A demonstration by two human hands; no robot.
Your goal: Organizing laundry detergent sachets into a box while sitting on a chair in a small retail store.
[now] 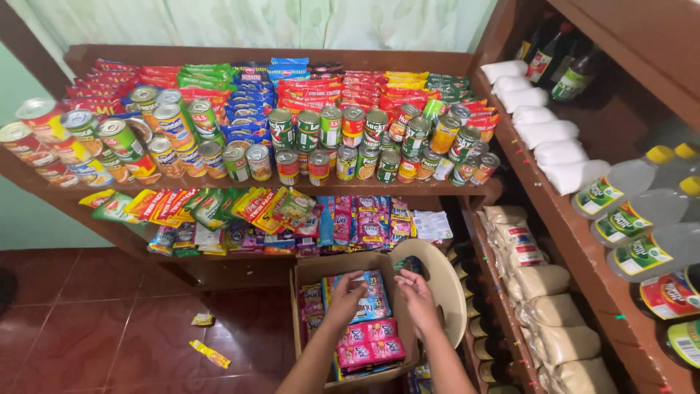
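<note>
Both hands are down in the cardboard box (310, 271) on the floor. The left hand (345, 295) is curled over a blue sachet pack (372, 295), fingers closed on its edge, while the right hand (417, 299) grips the pack's right side. Pink sachets (368, 343) lie nearer in the same box. I'd say lift with both hands level so the strip doesn't sag or snag the flaps. A beige plastic chair (445, 281) sits just right of the box. Red floor tiles (109, 321) on the left have two stray wrappers (209, 353). Farther back, wooden shelves (430, 188) carry hanging sachets, rows of cans (321, 142) and noodle packs, with bottles (642, 219) on the right.
</note>
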